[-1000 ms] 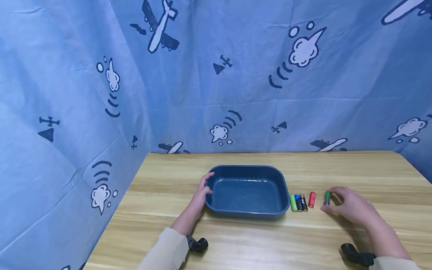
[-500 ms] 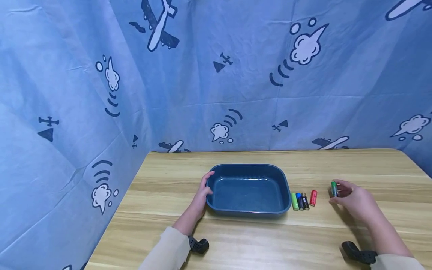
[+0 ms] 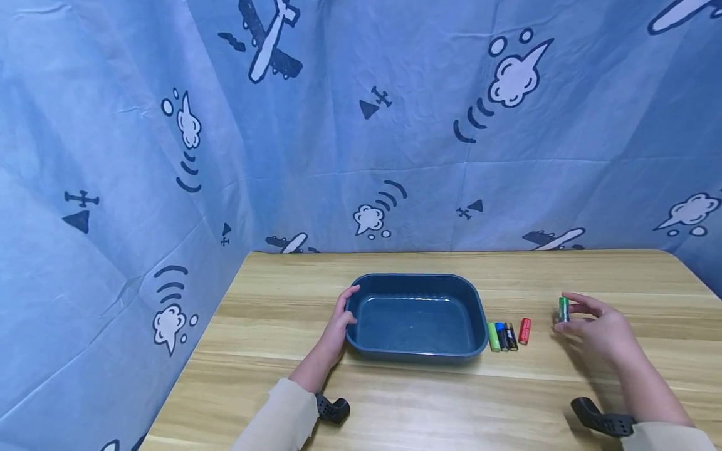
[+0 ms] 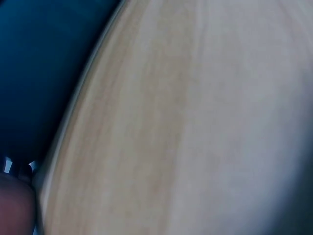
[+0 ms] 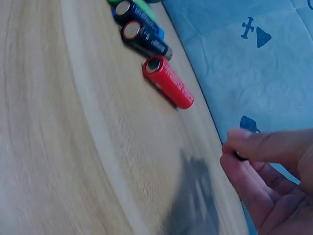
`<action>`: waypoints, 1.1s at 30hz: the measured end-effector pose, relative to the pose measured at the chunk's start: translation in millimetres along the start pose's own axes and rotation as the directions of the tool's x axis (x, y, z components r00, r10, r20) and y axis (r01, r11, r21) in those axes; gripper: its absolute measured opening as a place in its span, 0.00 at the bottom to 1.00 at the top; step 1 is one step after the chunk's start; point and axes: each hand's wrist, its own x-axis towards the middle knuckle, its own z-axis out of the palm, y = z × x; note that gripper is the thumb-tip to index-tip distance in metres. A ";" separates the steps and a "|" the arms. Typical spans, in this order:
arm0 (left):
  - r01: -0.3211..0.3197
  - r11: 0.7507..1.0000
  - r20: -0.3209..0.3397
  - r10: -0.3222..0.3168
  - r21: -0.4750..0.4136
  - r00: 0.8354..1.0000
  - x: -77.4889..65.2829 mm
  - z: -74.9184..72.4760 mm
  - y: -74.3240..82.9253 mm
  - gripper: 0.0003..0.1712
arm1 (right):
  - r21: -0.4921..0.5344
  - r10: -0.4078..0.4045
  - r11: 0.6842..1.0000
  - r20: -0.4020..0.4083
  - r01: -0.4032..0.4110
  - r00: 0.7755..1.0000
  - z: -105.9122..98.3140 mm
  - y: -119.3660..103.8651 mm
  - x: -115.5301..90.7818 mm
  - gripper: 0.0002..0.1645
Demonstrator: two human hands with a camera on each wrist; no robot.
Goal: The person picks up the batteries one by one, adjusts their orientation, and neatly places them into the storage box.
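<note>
My right hand pinches a green-and-silver battery between thumb and fingertips, holding it upright above the table. In the right wrist view the fingers cover most of it, with a dark end showing. My left hand grips the left rim of a dark blue rectangular plastic basin, thumb over the edge. Nothing lies inside the basin. Along its right side stand close together a light green battery, a blue-and-black battery and a black battery. Slightly apart lies a red battery.
The wooden table runs back to a blue curtain printed with planes and clouds, which also hangs along the left side. A black strap-on camera mount sits at the left wrist and another mount at the right.
My right hand has lifted the green battery off the table and moved it slightly right and away from me. The left hand and the basin have stayed in place.
</note>
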 end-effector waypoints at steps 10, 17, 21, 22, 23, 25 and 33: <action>-0.016 1.000 -0.016 0.015 -0.021 1.000 -0.1 -0.2 0.4 0.36 | 0.378 -0.043 0.926 0.087 0.007 0.995 -1.0 -9.5 -0.9 0.40; -0.028 1.000 -0.047 0.028 -0.011 0.999 -1.2 1.5 -3.1 0.36 | 0.394 -0.064 0.919 0.087 0.025 0.994 -0.1 -14.5 0.7 0.41; -0.035 0.999 -0.052 0.034 -0.006 0.998 -1.1 1.1 -4.1 0.36 | 0.363 -0.009 0.931 0.115 -0.033 0.993 0.0 -21.0 0.2 0.49; -0.035 0.999 -0.054 0.035 -0.006 0.998 -1.3 1.1 -4.0 0.36 | 0.365 0.000 0.930 0.115 -0.043 0.993 0.2 -23.2 0.2 0.50; -0.036 0.999 -0.056 0.036 -0.007 0.998 -1.6 1.1 -3.7 0.36 | 0.367 0.008 0.929 0.114 -0.050 0.993 0.8 -25.3 0.1 0.51; -0.036 0.999 -0.060 0.036 -0.008 0.998 -2.0 1.4 -3.2 0.36 | 0.355 0.016 0.934 0.104 -0.052 0.994 1.9 -29.7 0.3 0.52; -0.042 0.999 -0.090 0.043 0.018 0.995 -4.4 4.9 -3.4 0.35 | 0.307 0.016 0.951 0.073 -0.038 0.997 4.0 -43.6 0.6 0.54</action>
